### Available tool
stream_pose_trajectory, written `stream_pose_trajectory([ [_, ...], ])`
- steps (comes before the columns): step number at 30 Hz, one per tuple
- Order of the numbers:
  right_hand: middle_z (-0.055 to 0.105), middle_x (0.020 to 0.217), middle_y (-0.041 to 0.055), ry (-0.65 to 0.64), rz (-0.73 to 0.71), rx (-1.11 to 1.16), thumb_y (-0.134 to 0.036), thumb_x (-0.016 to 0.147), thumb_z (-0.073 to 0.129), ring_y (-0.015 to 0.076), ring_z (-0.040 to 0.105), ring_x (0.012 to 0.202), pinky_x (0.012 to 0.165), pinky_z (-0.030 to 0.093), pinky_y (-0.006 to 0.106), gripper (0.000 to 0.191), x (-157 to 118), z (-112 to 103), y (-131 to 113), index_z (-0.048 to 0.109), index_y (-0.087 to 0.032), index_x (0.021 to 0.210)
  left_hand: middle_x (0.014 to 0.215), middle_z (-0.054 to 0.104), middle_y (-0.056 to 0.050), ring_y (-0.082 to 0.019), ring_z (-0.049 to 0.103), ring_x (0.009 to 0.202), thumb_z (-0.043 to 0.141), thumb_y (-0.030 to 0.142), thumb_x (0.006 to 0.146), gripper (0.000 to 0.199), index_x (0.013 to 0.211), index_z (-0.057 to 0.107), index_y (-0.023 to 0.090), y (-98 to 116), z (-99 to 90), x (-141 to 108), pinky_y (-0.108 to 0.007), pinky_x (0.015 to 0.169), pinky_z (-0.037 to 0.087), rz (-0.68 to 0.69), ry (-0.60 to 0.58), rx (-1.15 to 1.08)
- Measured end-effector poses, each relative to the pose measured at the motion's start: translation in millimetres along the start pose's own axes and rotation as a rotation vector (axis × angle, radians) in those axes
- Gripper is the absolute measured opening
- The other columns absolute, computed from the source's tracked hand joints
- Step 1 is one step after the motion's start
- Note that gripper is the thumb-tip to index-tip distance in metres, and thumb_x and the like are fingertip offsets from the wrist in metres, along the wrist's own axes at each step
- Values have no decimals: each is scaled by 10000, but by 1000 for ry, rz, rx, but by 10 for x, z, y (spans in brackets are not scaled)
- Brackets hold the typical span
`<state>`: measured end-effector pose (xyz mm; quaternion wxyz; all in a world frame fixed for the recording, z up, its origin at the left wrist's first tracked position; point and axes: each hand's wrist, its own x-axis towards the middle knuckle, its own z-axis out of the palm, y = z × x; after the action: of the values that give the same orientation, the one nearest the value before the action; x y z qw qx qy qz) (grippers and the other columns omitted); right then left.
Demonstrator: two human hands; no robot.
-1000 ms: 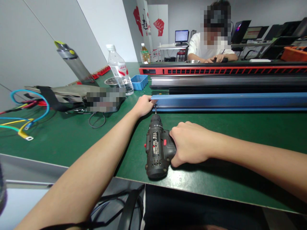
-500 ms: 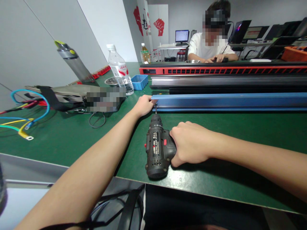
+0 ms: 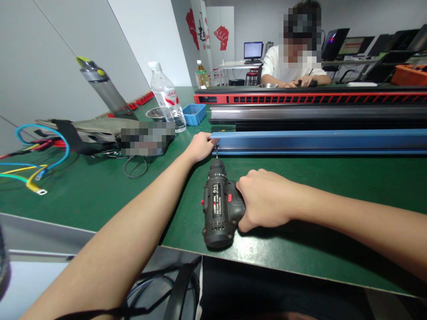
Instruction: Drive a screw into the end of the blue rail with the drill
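My right hand (image 3: 263,199) is wrapped round the handle of a black cordless drill (image 3: 218,206), which lies on its side above the green table. The drill's thin bit (image 3: 216,152) points away from me and meets the left end of a long blue metal rail (image 3: 300,141). At that same end my left hand (image 3: 202,146) grips the rail, fingers closed over its edge; some fingertips are hidden behind it. Whether a screw sits at the bit's tip is too small to tell.
Behind the blue rail lie a grey metal rail (image 3: 300,114) and a red slotted rail (image 3: 316,98). A water bottle (image 3: 168,98), a blue tray (image 3: 194,114), a bag (image 3: 96,133) and cables (image 3: 36,178) occupy the left. Across the table sits another person (image 3: 293,58).
My hands, the drill and the blue rail show no visible shift. The person across the table has lowered their head slightly.
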<state>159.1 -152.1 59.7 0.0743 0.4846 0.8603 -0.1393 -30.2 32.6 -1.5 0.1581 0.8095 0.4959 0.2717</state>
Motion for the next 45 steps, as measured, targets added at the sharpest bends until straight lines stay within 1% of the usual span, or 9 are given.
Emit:
stream_pose_trajectory([
  [7,781,864,148,15,-5,-2,-602,563,714,302,714,693,537,450,335,541,3,5,1,794,-175,887,653,613,-29,-184,535,680,483,409,902,374,627,565,170,8,0,-2,-269,665,391,-23,-4,17],
  [11,780,868,147,10,2,-7,-604,567,716,293,714,702,549,451,330,551,-4,-2,-2,792,-174,902,644,611,-24,-180,530,680,489,406,907,384,610,559,171,12,0,-3,-264,658,390,-17,-1,17],
  [15,770,819,132,18,-7,-4,-607,562,711,274,699,661,519,413,318,526,-5,-3,-1,782,-181,863,633,599,-21,-178,525,671,509,412,906,397,595,551,170,15,-3,-3,-262,667,392,-30,2,7],
  [20,763,777,121,34,-9,2,-597,552,709,275,693,642,493,382,313,502,-2,7,0,776,-189,836,641,607,-20,-176,521,671,504,430,906,399,608,554,169,11,-3,-4,-260,659,389,-26,0,8],
  [24,769,791,127,32,-9,1,-599,553,707,283,697,646,499,394,320,505,-3,8,3,780,-189,838,628,599,-19,-179,518,677,503,461,894,410,607,556,173,2,-1,-4,-261,658,400,-10,5,7],
  [32,785,881,146,9,-4,15,-595,565,712,300,715,705,544,456,335,535,-8,-10,1,792,-185,899,625,597,-31,-184,505,674,495,520,871,433,602,541,184,10,-5,-10,-262,636,380,-5,5,-2],
  [40,778,857,150,15,-6,10,-604,565,712,300,717,702,541,451,331,548,-7,-6,-3,790,-172,893,640,614,-31,-182,527,675,485,444,889,395,610,564,175,18,-3,-9,-264,658,403,-32,-5,11],
  [45,785,905,156,17,1,11,-592,566,718,311,723,734,565,479,341,558,-6,6,-2,795,-177,931,633,609,-34,-183,522,674,491,468,887,410,608,561,175,14,-4,-8,-262,647,393,-21,-2,-4],
])
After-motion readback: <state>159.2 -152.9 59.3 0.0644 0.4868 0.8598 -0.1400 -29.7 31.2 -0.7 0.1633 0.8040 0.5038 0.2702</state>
